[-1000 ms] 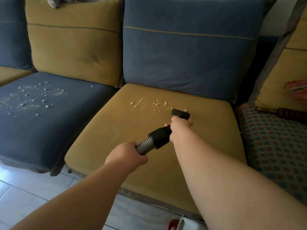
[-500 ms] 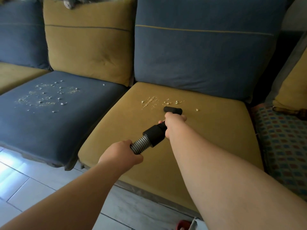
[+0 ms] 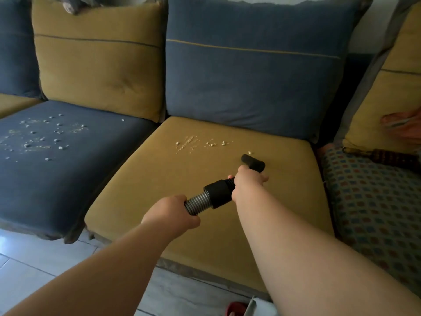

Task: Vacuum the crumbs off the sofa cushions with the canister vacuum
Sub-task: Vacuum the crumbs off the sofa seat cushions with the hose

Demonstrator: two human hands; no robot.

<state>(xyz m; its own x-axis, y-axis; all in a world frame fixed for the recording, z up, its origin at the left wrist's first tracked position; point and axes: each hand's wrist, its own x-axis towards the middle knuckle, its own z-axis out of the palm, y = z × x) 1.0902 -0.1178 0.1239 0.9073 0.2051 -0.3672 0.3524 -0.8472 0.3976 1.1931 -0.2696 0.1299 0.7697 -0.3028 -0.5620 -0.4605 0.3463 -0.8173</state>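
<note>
My right hand (image 3: 247,184) grips the black vacuum tube just behind its small black nozzle (image 3: 253,162), which rests on the mustard seat cushion (image 3: 159,179). My left hand (image 3: 170,210) grips the ribbed grey hose (image 3: 197,202) behind the black cuff (image 3: 218,192). A line of pale crumbs (image 3: 200,143) lies on the mustard cushion, to the left of and beyond the nozzle, with one crumb (image 3: 250,153) right at its tip. Many more crumbs (image 3: 43,135) are scattered over the dark blue seat cushion (image 3: 68,179) on the left.
Blue (image 3: 250,76) and mustard (image 3: 98,65) back cushions stand behind the seats. A checkered cushion (image 3: 376,201) with a dark wooden object (image 3: 391,157) lies at the right. Grey tiled floor (image 3: 34,265) runs along the sofa front; a red and white object (image 3: 241,307) sits at the bottom edge.
The nozzle has slid to the right over the mustard cushion, away from the crumb line and up to the single crumb. Both hands kept their grip.
</note>
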